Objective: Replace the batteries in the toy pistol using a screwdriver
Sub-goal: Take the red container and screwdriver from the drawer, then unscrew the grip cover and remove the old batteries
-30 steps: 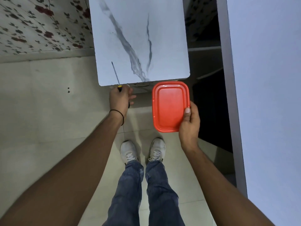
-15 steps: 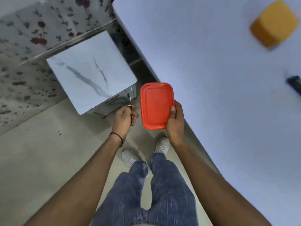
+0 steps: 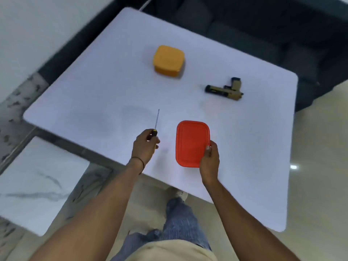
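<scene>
1. The left hand [image 3: 146, 146] is closed round the yellow-and-black handle of a slim screwdriver [image 3: 156, 120]. Its thin metal shaft points up and away from the fist, over the large white rounded-corner table [image 3: 94, 87].
2. The right hand [image 3: 209, 161] pinches the near right corner of a flat red rectangular plastic container [image 3: 191, 140], thumb on the top face and fingers tucked underneath, out of sight. Only the top face shows. Whether it rests on the table or is held just above it cannot be told.
3. The red container sits just to the right of the fist holding the screwdriver, with a clear gap between them.
4. The tan-and-black plastic toy pistol [image 3: 224, 89] lies on its side on the table, well beyond the right hand's grip and a little to the right. Its muzzle points left and neither hand touches it.
5. An orange-yellow square plastic box [image 3: 168, 61] with its lid on stands far beyond the left hand's grip — past the screwdriver tip and to the left of the pistol.
6. A thin black band [image 3: 140, 162] circles the left wrist.
7. Below both grips are blue jeans [image 3: 180, 223] and a light shoe [image 3: 181, 194] at the table's near edge.
8. A lower white marble-patterned tabletop [image 3: 33, 185] lies left of the left forearm — a dark sofa [image 3: 254, 34] stands beyond the table's far edge.
</scene>
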